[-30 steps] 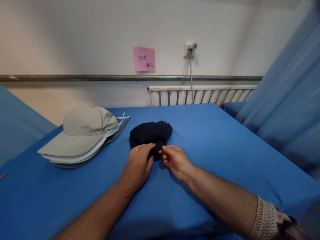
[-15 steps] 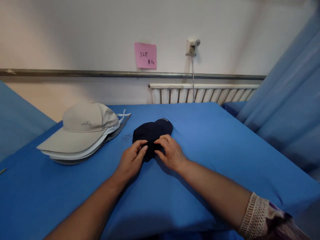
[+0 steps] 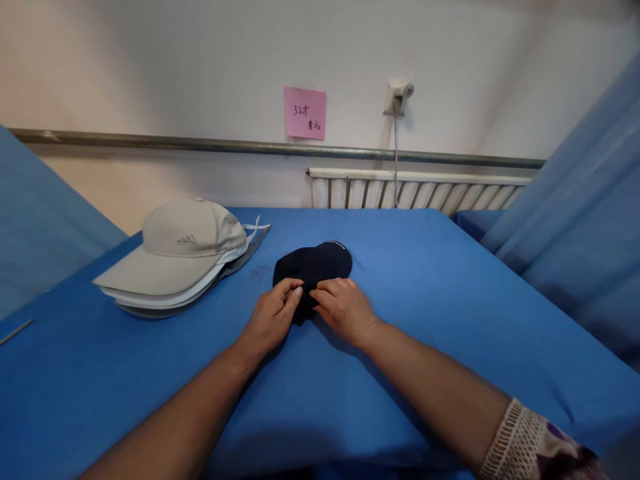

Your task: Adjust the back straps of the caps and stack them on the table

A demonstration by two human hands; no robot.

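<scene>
A small black cap (image 3: 300, 265) lies on the blue-covered table, its brim pointing away to the right with small white lettering along the edge. My left hand (image 3: 273, 313) pinches the cap's near edge between thumb and fingers. Close beside it, my right hand (image 3: 346, 308) also has its fingertips closed on that near edge. The part of the cap between the hands is dark and partly covered, so its detail is hard to make out.
To the left sits a stack of caps, a beige cap (image 3: 185, 243) on top of white and grey ones. A thin stick (image 3: 17, 331) lies at the far left. Behind are a radiator (image 3: 420, 190), a metal rail (image 3: 225, 145) and a pink note (image 3: 305, 113). Blue curtains (image 3: 585, 193) hang at the sides.
The view has shifted slightly left, so things sit further right in it. Both hands stay on the black cap; the right fingers have drawn closer together.
</scene>
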